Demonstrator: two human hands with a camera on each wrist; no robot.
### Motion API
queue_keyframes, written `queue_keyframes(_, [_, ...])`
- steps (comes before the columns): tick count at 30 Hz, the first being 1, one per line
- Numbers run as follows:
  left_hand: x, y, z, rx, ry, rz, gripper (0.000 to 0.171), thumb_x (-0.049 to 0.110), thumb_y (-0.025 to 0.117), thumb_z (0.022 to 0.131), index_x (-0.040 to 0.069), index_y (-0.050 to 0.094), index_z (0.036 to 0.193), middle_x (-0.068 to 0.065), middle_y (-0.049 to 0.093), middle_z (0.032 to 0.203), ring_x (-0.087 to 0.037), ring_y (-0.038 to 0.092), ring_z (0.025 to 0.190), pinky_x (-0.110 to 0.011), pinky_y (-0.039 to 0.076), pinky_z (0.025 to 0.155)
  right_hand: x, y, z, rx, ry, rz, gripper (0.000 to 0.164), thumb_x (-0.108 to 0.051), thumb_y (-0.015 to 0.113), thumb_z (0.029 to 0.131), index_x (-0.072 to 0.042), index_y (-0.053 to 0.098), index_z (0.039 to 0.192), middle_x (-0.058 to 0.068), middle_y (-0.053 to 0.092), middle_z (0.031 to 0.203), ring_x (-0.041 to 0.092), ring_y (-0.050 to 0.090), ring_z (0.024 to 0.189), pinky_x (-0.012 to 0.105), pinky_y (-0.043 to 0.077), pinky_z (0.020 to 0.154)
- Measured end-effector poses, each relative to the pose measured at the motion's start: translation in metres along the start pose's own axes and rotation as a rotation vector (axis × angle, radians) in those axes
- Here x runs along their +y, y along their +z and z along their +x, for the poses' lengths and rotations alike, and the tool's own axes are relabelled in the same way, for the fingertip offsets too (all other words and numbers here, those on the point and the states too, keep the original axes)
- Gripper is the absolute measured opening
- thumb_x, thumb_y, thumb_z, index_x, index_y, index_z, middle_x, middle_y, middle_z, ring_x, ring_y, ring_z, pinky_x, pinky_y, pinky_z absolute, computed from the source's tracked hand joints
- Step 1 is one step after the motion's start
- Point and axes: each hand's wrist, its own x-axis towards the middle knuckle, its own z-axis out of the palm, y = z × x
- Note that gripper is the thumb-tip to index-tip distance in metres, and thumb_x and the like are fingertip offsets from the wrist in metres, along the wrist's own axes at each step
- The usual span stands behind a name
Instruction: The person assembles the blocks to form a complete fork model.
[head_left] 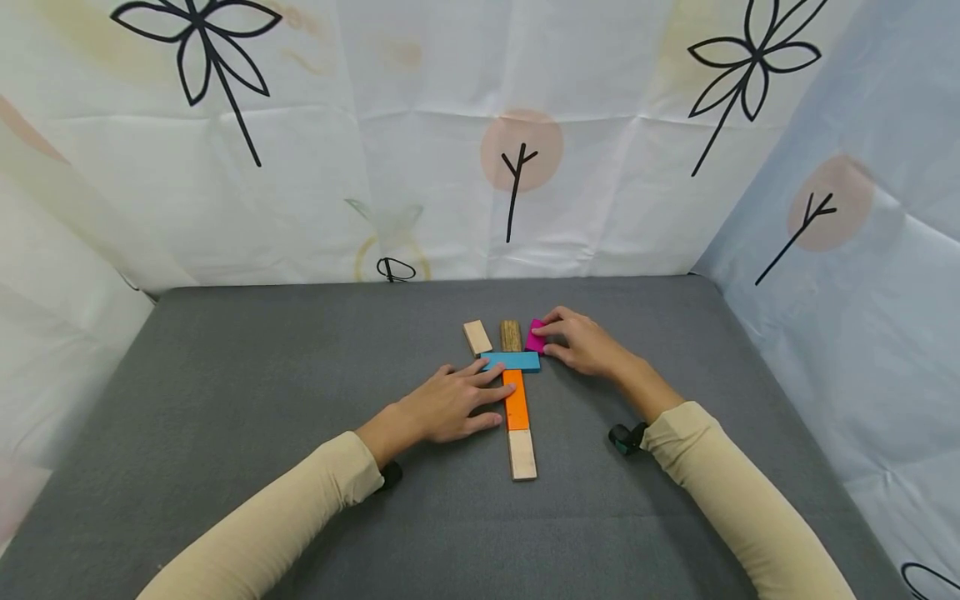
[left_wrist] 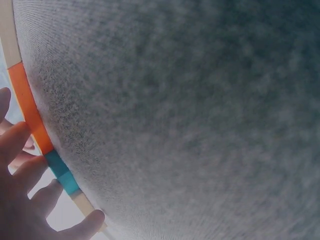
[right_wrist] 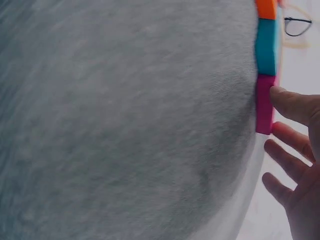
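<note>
Flat blocks lie in a figure on the grey table. A blue block [head_left: 517,361] lies crosswise. Below it runs an orange block [head_left: 516,408], then a pale wooden block [head_left: 522,456]. Above it stand a brown block [head_left: 511,335] and a tilted pale wooden block [head_left: 477,337]. My left hand [head_left: 453,404] spreads its fingers over the blue and orange blocks, fingertips touching them. At the upper right, a magenta block [head_left: 535,337] slants beside the blue one; my right hand [head_left: 587,343] pinches it. In the right wrist view, the thumb touches the magenta block [right_wrist: 265,105].
The grey cloth-covered table [head_left: 247,392] stretches around the blocks on all sides. A white patterned curtain [head_left: 427,192] hangs behind the far edge, and more curtain [head_left: 885,275] hangs at the right. Dark wrist cameras [head_left: 625,437] sit under both sleeves.
</note>
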Motion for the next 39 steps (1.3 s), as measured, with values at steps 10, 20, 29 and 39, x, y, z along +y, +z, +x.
queue_keyframes(10, [-0.001,0.001,0.0,0.004,0.015,-0.006,0.054,0.051,0.044,0.104,0.028,0.042,0.153,-0.004,0.026,0.163,-0.03,0.025,0.149,-0.062,0.037,0.104,-0.008,0.006,0.007,0.021,0.078,-0.015,0.047,-0.028,0.066,0.098,-0.002,0.06,0.136,0.022,0.055,0.134,0.039,0.053,0.12,0.057,0.04,0.102])
queue_keyframes(20, [-0.001,0.001,0.0,0.007,0.021,-0.002,0.054,0.05,0.044,0.104,0.028,0.043,0.153,-0.005,0.025,0.163,-0.03,0.025,0.149,-0.062,0.037,0.103,-0.015,0.014,0.017,-0.001,0.06,-0.034,0.045,-0.03,0.067,0.097,-0.006,0.064,0.134,0.024,0.049,0.142,0.041,0.042,0.134,0.062,0.03,0.109])
queue_keyframes(29, [-0.001,0.0,-0.001,0.013,0.027,-0.006,0.054,0.049,0.046,0.104,0.027,0.043,0.153,-0.007,0.026,0.163,-0.031,0.026,0.148,-0.062,0.038,0.102,-0.018,0.014,0.021,0.005,0.075,-0.021,0.042,-0.028,0.069,0.096,-0.006,0.066,0.131,0.023,0.051,0.142,0.04,0.038,0.137,0.062,0.029,0.109])
queue_keyframes(39, [-0.001,0.001,0.0,0.009,0.025,-0.006,0.054,0.049,0.046,0.104,0.027,0.043,0.153,-0.006,0.026,0.163,-0.03,0.026,0.148,-0.061,0.038,0.103,-0.019,0.013,0.024,0.013,0.11,-0.013,0.041,-0.029,0.071,0.094,-0.006,0.069,0.128,0.021,0.053,0.14,0.04,0.037,0.139,0.06,0.029,0.111])
